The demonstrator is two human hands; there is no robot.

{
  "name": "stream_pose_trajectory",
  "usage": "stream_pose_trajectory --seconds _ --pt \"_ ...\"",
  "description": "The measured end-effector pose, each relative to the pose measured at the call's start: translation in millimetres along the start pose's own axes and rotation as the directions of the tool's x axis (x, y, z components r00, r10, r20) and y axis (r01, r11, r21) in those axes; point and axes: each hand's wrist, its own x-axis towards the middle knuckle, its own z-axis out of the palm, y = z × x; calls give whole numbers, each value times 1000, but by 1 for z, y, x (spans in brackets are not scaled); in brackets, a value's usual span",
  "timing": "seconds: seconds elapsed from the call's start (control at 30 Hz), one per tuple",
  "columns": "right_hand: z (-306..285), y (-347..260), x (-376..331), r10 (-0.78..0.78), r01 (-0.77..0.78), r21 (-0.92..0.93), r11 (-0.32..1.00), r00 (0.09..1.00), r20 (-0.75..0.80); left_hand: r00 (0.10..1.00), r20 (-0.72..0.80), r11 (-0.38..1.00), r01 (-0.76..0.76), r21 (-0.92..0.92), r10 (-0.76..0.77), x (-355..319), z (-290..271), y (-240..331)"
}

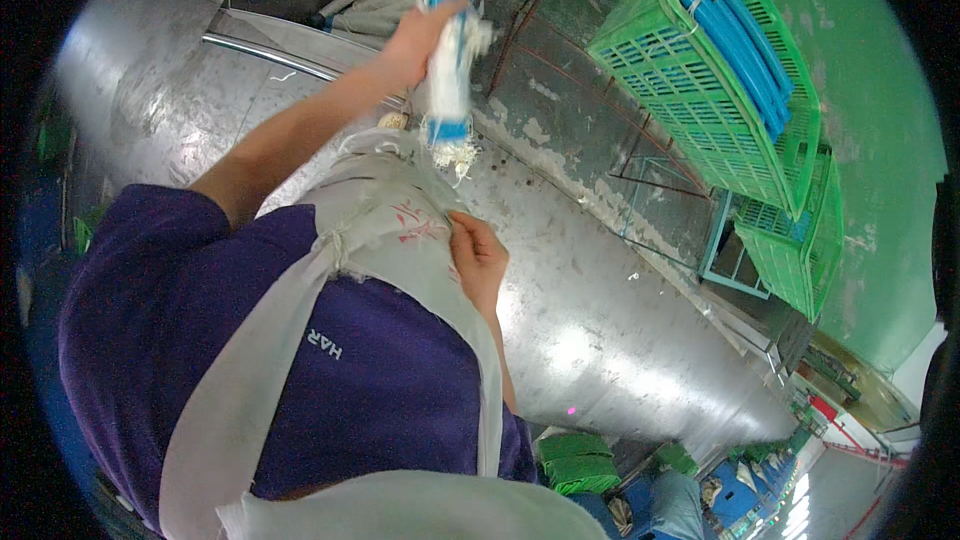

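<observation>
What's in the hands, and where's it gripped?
Left hand: blue and white tubular piece, held near where its upper blue meets the white. Right hand: at the white apron; grip can't be told.

The bare left forearm (pixel 300 135) emerges at the left side and extends forward and diagonally to the right. The bare left hand (pixel 412 48) is at its far end, fingers curled in a closed grip, outline slightly blurred. The bare right forearm (pixel 503 360), partly hidden, points forward at the right side. The bare right hand (pixel 481 258) is nearer the torso, fingers bent, fingertips directed left; grip undeterminable.
</observation>
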Motion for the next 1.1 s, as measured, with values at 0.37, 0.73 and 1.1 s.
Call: stream_pose_trajectory --seconds 0.37,0.73,1.1 --pt "-99 -135 76 -503 545 -796 -263 627 595 375 914 373 -879 298 154 -29 49 -87" --pt "-172 -97 20 25 168 -843 -511 983 181 341 888 -256 -929 267 -309 46 -5 -174" --pt "-87 5 25 278 -288 -511 810 956 -98 933 356 991 86 -104 -43 16 82 -89"
